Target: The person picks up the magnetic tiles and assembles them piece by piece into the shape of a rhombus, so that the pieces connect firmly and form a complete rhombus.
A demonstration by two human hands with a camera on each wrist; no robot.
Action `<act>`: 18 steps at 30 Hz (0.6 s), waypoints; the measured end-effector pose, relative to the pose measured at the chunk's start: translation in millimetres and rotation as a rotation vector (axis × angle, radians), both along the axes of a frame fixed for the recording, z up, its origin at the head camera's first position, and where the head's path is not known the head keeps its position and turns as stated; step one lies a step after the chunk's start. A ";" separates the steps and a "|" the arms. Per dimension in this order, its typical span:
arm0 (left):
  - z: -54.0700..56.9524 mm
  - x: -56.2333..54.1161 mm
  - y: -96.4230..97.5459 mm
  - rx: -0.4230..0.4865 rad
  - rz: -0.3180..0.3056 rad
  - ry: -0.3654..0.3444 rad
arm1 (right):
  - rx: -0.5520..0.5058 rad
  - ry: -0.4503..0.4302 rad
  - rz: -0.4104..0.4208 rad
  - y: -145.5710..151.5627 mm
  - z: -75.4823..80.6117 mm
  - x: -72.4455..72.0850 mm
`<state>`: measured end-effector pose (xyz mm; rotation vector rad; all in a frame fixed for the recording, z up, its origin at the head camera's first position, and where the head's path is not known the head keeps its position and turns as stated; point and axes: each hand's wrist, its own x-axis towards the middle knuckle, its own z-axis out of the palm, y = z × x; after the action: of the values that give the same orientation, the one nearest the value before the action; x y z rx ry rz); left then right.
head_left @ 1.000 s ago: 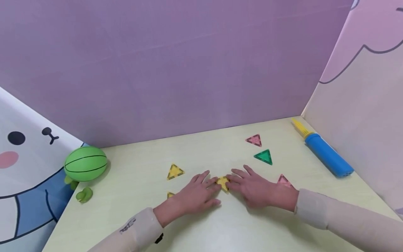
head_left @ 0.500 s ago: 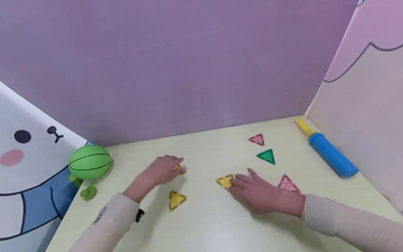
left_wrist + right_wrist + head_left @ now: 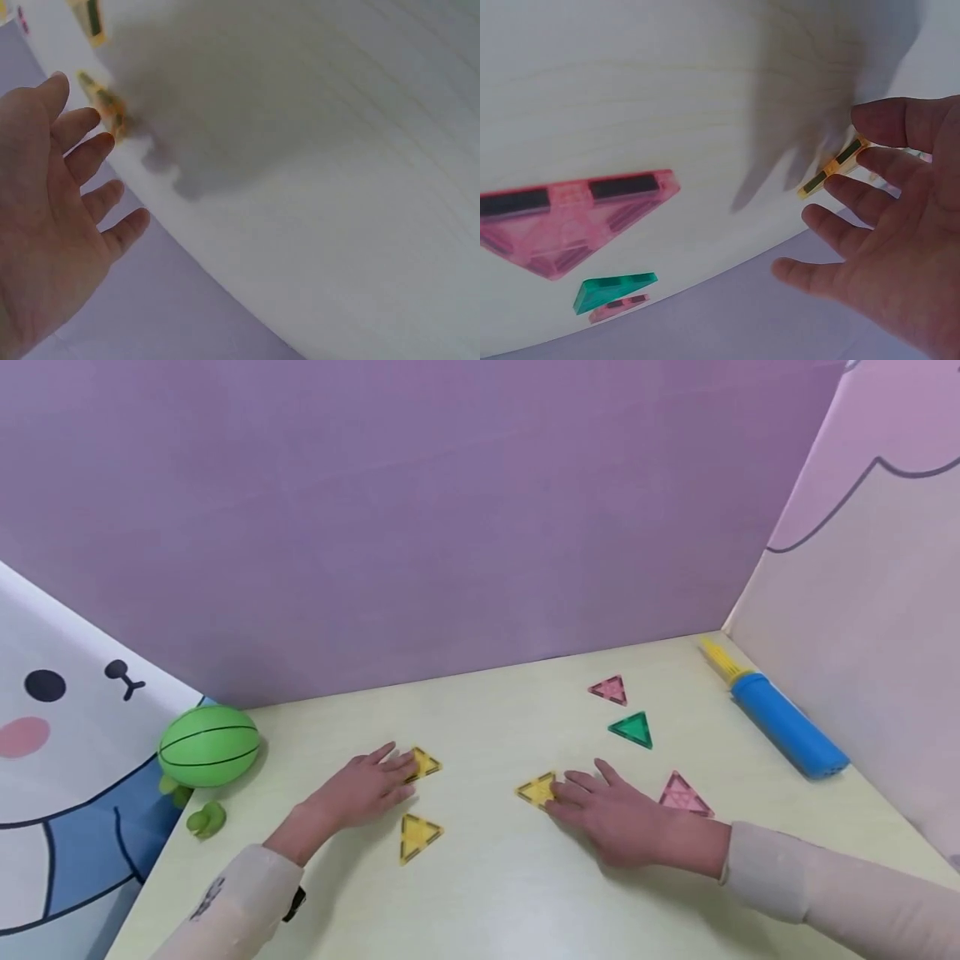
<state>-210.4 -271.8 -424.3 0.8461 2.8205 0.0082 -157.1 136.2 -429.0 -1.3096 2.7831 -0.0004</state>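
My left hand [image 3: 372, 783], fingers extended, rests its fingertips on the left side of a yellow triangular magnetic tile [image 3: 426, 763]. In the left wrist view that tile [image 3: 105, 105] shows right at the fingertips. Just nearer to me lies a second yellow triangular tile [image 3: 418, 837], untouched. At the middle of the table a third yellow triangular tile [image 3: 536, 789] lies flat, its right corner covered by the fingertips of my right hand [image 3: 611, 818]. The right wrist view shows those fingers spread and slightly bent beside the yellow tile [image 3: 829, 171].
To the right lie a green triangular tile [image 3: 633, 729] and two pink ones, one far [image 3: 611, 690] and one by my right wrist [image 3: 684, 795]. A blue hand pump [image 3: 787, 727] lies along the right wall. A green ball [image 3: 210, 746] and small green toy [image 3: 206, 819] sit left.
My left hand has left the middle yellow tile and moved left to the far-left yellow one, uncovering the nearer-left tile. My right hand stays at the middle tile.
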 end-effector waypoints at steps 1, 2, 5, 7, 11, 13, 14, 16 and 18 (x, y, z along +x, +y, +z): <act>-0.6 -0.2 1.2 -0.004 0.003 -0.009 | 0.000 -0.006 -0.006 0.8 0.4 -0.2; -1.1 -1.0 2.9 -0.010 0.004 -0.014 | -0.001 -0.014 -0.010 1.4 0.8 -0.4; -2.0 -4.3 10.7 -0.016 0.013 -0.024 | -0.005 -0.042 -0.019 2.5 1.3 -0.7; -1.9 -6.9 17.8 -0.030 0.024 -0.036 | -0.006 -0.053 -0.020 2.5 1.2 -0.6; -0.1 -12.1 36.5 -0.053 0.018 -0.051 | 0.002 -0.047 -0.019 2.2 1.0 -0.2; 0.2 -14.5 46.9 -0.065 0.006 -0.051 | 0.003 -0.038 -0.015 2.2 1.5 -0.2; 0.2 -15.6 52.2 -0.067 -0.002 -0.050 | 0.003 -0.037 -0.015 2.3 1.4 -0.3; -0.6 -17.5 62.8 -0.072 -0.013 -0.044 | 0.002 -0.034 -0.013 2.5 1.5 -0.4; -2.3 -19.3 71.9 -0.072 -0.023 -0.039 | 0.001 -0.033 -0.010 2.5 1.5 -0.7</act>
<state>-229.7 -199.9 -426.6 0.8531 2.7570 -0.0794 -157.8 138.7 -427.5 -1.2842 2.7616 -0.0210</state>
